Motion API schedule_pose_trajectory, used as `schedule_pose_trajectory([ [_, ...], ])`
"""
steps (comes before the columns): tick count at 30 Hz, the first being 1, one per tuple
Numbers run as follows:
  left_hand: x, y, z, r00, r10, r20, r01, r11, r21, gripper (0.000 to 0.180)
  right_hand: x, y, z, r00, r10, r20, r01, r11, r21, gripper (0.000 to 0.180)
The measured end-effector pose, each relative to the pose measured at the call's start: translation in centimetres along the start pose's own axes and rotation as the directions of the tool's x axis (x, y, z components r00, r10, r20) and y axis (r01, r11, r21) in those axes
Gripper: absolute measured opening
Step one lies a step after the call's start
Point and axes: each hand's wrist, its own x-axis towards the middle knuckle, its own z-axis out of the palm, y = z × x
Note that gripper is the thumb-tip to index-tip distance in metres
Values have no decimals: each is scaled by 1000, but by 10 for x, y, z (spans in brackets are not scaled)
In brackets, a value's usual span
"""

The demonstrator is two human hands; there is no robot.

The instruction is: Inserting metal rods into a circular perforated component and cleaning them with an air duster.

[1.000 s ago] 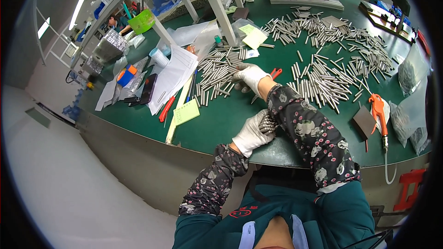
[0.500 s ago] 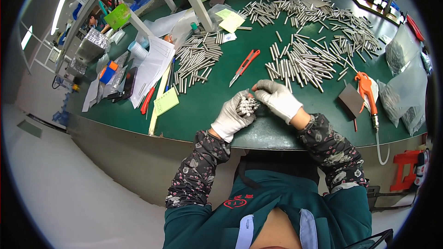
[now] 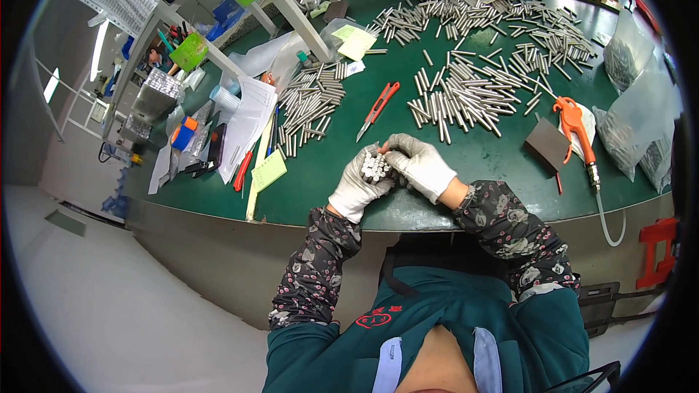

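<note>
My left hand (image 3: 355, 189), in a white work glove, is closed around a bundle of short metal pins (image 3: 375, 167) near the front edge of the table. The round pin ends face up in a tight cluster. My right hand (image 3: 424, 169), gloved too, meets the bundle from the right. Its fingers are bent and closed against the pins' upper right side; the fingertips are partly hidden there. Beyond the hands a loose heap of the same pins (image 3: 470, 96) spreads over the green table (image 3: 320, 182). Another heap (image 3: 309, 105) lies to the left, and a red utility knife (image 3: 379, 109) rests between them.
An orange air gun (image 3: 575, 127) with a hose and a dark block (image 3: 547, 147) lie at the right, beside plastic bags of pins (image 3: 641, 131). Papers (image 3: 251, 113), a yellow notepad (image 3: 269, 169) and a white shelf post (image 3: 302, 22) stand left. Another person's hands work at the far edge.
My right hand has come left and down onto the bundle, from just apart to touching it. The bundle is turned slightly in my left hand. The whole view has shifted a little.
</note>
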Motion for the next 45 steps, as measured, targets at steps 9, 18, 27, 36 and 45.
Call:
schedule_pose_trajectory([
  [9, 3, 6, -6, 991, -116, 69, 119, 992, -47, 62, 1, -10, -1, 986, 150, 66, -156, 983, 98, 17],
  [18, 3, 25, 2, 984, -162, 72, 167, 984, -68, 59, 2, -11, -2, 977, 195, 83, -207, 966, 158, 16],
  [27, 3, 31, 4, 980, -184, 73, 189, 979, -74, 56, 2, -11, -2, 975, 197, 99, -212, 961, 176, 16],
  [36, 4, 24, 0, 978, -197, 65, 200, 979, -34, 60, 2, -9, -4, 974, 206, 89, -219, 961, 167, 15],
  [45, 7, 26, 2, 970, -232, 73, 232, 973, 2, 56, 2, -8, -7, 978, 195, 74, -204, 967, 150, 16],
])
